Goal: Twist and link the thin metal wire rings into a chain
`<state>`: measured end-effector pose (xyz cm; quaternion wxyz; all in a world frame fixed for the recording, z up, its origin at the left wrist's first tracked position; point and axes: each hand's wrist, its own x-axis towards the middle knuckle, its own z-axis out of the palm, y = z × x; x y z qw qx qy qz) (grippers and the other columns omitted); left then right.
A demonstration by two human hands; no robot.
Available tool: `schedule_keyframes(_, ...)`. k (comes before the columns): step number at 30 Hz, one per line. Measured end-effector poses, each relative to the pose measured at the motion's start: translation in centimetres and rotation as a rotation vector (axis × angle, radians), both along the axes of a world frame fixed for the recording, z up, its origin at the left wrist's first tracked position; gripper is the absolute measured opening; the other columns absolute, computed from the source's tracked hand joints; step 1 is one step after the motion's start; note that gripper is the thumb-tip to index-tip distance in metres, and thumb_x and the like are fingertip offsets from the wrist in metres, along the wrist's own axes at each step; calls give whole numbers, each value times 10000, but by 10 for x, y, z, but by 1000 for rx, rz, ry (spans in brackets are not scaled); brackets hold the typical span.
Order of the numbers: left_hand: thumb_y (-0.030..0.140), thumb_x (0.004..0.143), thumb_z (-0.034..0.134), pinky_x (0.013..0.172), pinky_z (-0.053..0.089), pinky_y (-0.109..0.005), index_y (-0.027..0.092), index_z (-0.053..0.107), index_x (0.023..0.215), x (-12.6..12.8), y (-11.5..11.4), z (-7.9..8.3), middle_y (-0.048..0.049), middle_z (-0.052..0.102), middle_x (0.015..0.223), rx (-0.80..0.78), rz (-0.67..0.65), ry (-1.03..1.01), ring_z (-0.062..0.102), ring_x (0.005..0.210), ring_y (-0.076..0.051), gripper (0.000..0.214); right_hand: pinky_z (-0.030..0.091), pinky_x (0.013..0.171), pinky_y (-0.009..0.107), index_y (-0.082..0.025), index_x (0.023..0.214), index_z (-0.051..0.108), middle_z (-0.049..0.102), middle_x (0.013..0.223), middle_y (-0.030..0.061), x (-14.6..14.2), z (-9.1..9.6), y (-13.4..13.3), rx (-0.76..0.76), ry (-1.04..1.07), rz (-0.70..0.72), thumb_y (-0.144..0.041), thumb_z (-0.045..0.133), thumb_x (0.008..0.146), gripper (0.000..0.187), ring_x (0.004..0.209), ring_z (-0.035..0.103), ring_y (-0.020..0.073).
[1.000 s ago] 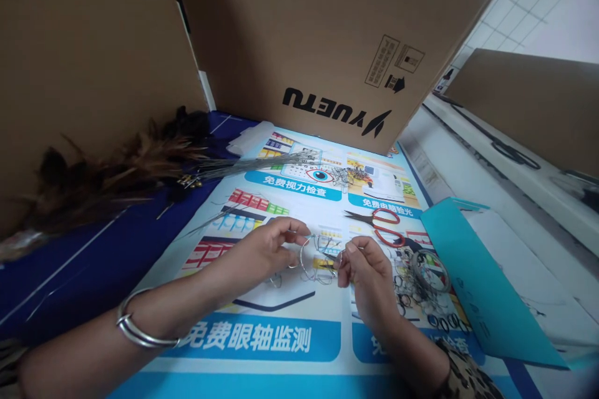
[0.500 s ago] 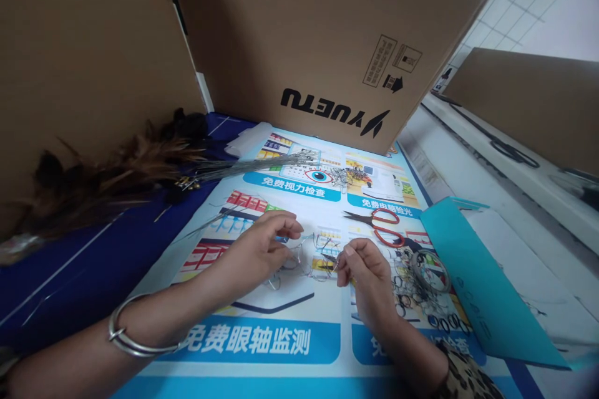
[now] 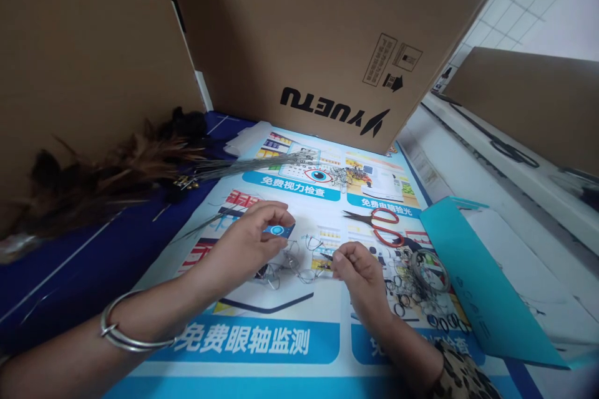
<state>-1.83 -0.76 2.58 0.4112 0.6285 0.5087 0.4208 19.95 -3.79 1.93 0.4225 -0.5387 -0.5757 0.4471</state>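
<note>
My left hand (image 3: 248,242), a silver bangle (image 3: 122,331) on its wrist, hovers over a small tangle of thin wire pieces (image 3: 294,265) on a printed poster (image 3: 262,336). Its fingers are curled in a pinch on one end of the wire. My right hand (image 3: 358,274) is closed in a pinch just right of the tangle, and its fingertips grip the other end of the wire. Both hands sit low over the poster, a short gap apart.
Red-handled scissors (image 3: 381,224) lie beyond my right hand. A heap of small metal rings (image 3: 421,290) sits to the right, beside a teal folder (image 3: 482,287). Feathers (image 3: 107,177) and a bundle of long wires (image 3: 253,163) lie at left. Cardboard boxes (image 3: 327,31) stand behind.
The wire loop held up between my hands a second ago has come down to the poster. My left hand has shifted left and lower; my right hand has dropped slightly.
</note>
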Motion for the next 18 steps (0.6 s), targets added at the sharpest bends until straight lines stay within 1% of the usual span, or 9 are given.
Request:
schedule_keyframes(3, 172, 706, 581, 802, 517, -305, 222, 585, 923, -2, 2, -1, -49, 483, 1212, 3, -15, 40, 495, 1132, -222, 223, 344, 544, 236, -183, 718, 527, 482, 615, -27, 0, 3, 0, 46, -112, -10, -328, 536, 852, 198, 584, 426, 118)
schedule_keyframes(10, 171, 723, 572, 814, 524, -328, 221, 584, 951, -3, 4, -6, -59, 477, 1218, 6, -39, 35, 487, 1151, -234, 234, 356, 620, 260, -186, 706, 550, 510, 685, -5, 1, 4, 4, 127, -259, -16, -300, 525, 860, 193, 674, 461, 147)
schedule_keyframes(18, 174, 727, 565, 797, 546, -323, 213, 593, 947, -4, 6, -8, -57, 444, 1248, 47, -22, 59, 498, 1133, -230, 225, 362, 629, 257, -193, 708, 543, 513, 687, -10, 2, 6, 4, 144, -212, -12, -292, 522, 860, 183, 680, 469, 148)
